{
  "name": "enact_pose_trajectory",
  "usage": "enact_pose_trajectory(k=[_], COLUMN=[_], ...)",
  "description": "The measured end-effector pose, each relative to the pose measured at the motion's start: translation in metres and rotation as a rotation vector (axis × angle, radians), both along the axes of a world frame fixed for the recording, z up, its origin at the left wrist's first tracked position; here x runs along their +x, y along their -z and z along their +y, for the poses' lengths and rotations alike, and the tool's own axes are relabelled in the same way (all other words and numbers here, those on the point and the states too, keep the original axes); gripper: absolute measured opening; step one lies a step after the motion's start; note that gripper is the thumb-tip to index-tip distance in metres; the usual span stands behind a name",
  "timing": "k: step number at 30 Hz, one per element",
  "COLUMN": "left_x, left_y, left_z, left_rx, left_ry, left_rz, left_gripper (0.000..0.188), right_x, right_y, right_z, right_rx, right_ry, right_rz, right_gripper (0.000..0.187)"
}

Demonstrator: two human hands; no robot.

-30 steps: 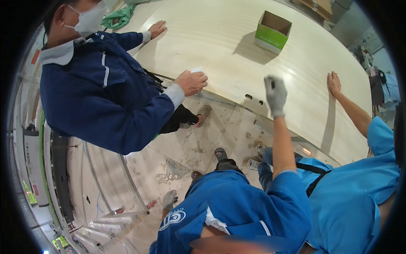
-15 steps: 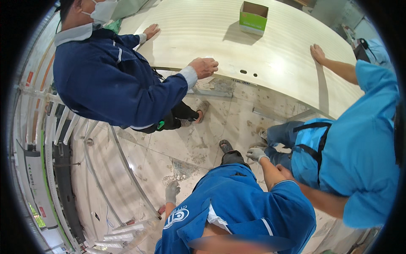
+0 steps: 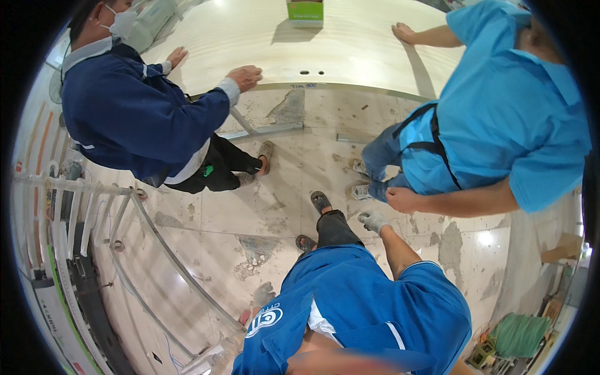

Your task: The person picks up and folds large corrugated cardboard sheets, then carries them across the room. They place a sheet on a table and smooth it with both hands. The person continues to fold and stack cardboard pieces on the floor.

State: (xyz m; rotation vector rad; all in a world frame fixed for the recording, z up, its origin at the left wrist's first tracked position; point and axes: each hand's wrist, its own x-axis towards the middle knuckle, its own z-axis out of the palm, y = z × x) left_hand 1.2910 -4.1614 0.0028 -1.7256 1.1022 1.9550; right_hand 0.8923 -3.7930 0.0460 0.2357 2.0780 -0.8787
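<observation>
My left hand (image 3: pixel 264 292), in a grey work glove, hangs low beside my blue shirt. It holds nothing I can make out, and its fingers look loosely apart though blurred. On the other side, my right hand (image 3: pixel 373 221) wears a similar glove and hangs in front of my right hip. Its fingers are loosely bent and apart, with nothing between them. Nearest to the left hand is a metal frame (image 3: pixel 181 262) of long bars. A person in light blue (image 3: pixel 500 144) stands close to the right hand, one bare hand on a pale table (image 3: pixel 350 53).
A person in dark blue (image 3: pixel 144 106) stands at the table's left. A green open box (image 3: pixel 305 14) sits on the tabletop. Metal bars (image 3: pixel 262 131) lie under its edge. Green cord (image 3: pixel 520 334) is heaped at lower right. The tiled floor has a broken patch (image 3: pixel 256 250).
My view has shifted and turned, so the table and box sit higher and farther left. Both my sandals now show. My hands still hang low.
</observation>
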Motion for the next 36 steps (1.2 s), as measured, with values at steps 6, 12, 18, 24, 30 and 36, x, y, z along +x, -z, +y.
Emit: enact_pose_trajectory(k=[6,12,18,24,30,36], left_x=[-0.044,-0.122,-0.229,-0.310,-0.308,-0.215], left_y=[-0.034,-0.034,-0.038,-0.077,-0.074,-0.029], left_z=[-0.025,0.011,0.094,0.164,0.188,0.219], left_rx=[-0.108,-0.088,-0.064,-0.088,-0.243,-0.242], left_ry=[0.006,0.296,0.631,0.795,0.693,0.497], left_rz=[0.258,0.242,0.257,0.440,0.520,0.221], left_gripper=[0.021,0.021,0.022,0.023,0.031,0.035], right_x=[0.030,0.003,-0.022,0.000,0.022,-0.028], right_y=[0.004,0.003,0.015,0.047,0.051,0.035], right_z=[0.053,0.081,0.154,0.291,0.358,0.333], right_rx=[0.184,0.038,-0.054,0.114,0.120,0.078], right_ry=[-0.230,-0.364,-0.044,-0.017,0.131,0.050], right_rz=[0.015,0.262,0.183,0.056,-0.048,0.046], right_gripper=[0.039,0.049,0.051,0.027,0.017,0.027])
